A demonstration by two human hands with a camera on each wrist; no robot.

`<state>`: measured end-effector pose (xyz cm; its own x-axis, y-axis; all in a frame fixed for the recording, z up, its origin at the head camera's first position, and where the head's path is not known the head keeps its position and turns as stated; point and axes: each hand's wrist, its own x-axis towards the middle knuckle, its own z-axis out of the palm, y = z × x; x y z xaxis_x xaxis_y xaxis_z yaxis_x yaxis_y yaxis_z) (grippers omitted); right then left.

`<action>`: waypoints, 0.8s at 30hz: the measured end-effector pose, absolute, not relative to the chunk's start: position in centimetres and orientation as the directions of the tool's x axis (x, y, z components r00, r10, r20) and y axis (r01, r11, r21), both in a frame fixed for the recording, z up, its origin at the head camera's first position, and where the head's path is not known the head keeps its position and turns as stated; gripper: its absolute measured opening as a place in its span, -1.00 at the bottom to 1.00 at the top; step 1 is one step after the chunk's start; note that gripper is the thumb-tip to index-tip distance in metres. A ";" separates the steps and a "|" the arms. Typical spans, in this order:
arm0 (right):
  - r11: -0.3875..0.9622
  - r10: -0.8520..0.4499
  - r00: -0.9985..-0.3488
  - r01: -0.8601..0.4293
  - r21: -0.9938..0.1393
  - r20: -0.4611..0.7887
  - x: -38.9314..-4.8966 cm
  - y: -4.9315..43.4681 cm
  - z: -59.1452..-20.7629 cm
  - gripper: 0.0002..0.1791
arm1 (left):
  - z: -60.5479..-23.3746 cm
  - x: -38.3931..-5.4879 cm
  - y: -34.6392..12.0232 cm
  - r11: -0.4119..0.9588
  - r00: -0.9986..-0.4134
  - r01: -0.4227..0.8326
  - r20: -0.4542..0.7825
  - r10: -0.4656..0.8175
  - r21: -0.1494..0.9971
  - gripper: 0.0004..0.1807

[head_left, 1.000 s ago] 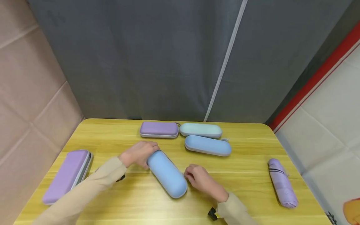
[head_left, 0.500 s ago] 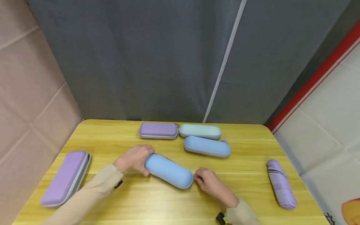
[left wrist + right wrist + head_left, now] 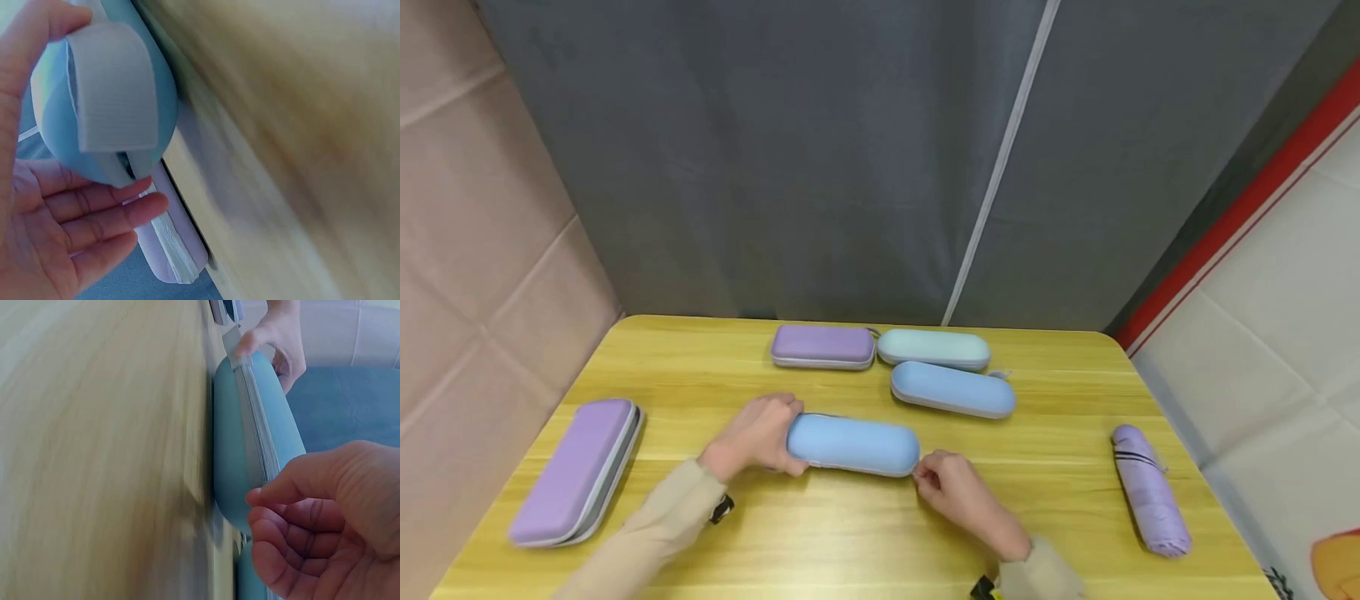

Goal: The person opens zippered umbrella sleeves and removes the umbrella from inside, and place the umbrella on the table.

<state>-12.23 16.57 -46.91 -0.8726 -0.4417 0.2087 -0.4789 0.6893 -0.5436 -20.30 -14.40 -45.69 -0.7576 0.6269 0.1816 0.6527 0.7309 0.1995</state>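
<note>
A light blue hard-shell zip case lies crosswise on the table in the head view. My left hand holds its left end between thumb and fingers. In the left wrist view a grey fabric loop sits on that end, by the thumb. My right hand is at the other end; in the right wrist view its thumb and forefinger pinch at the zipper, the pull itself hidden by the fingertips. The zipper behind the pinch looks closed.
Behind stand a purple case, a mint case and a second blue case. A larger lilac case, its side zipper gaping, lies at the left. A folded lilac umbrella lies at the right. A grey curtain hangs beyond the table.
The held blue case has turned from slanting to nearly crosswise, its right end swinging away from me. My right hand has moved right along with that end; the left hand has shifted slightly nearer me.
</note>
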 end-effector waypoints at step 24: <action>0.747 -0.395 -0.860 -0.505 -0.433 0.322 -12.2 7.8 -46.2 -0.83 | -47.8 -17.9 -15.0 0.723 -0.887 0.462 0.254 0.386 0.513 -0.22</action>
